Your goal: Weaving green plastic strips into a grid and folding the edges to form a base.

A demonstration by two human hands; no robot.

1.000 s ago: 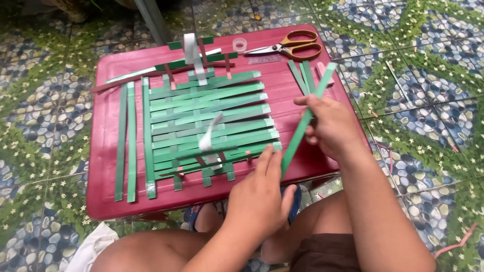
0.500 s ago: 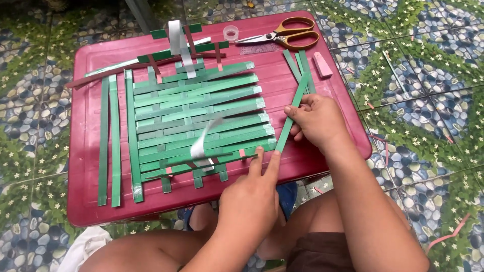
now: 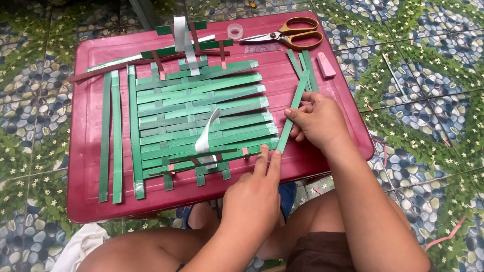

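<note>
Since the earlier frame the right hand (image 3: 317, 121) has drawn its green strip (image 3: 292, 112) closer to the woven mat (image 3: 201, 118) at centre of the red tray (image 3: 91, 55); fingers clamped on strip. Left hand (image 3: 254, 199), fingers extended together, presses the mat's lower right edge.

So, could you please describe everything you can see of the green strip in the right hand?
The strip is long, narrow, flat and green, paper-like. It lies slanted on the red tray, its lower end by the woven mat edge. The right hand pinches its middle; the left hand fingers touch near its lower end.
</note>
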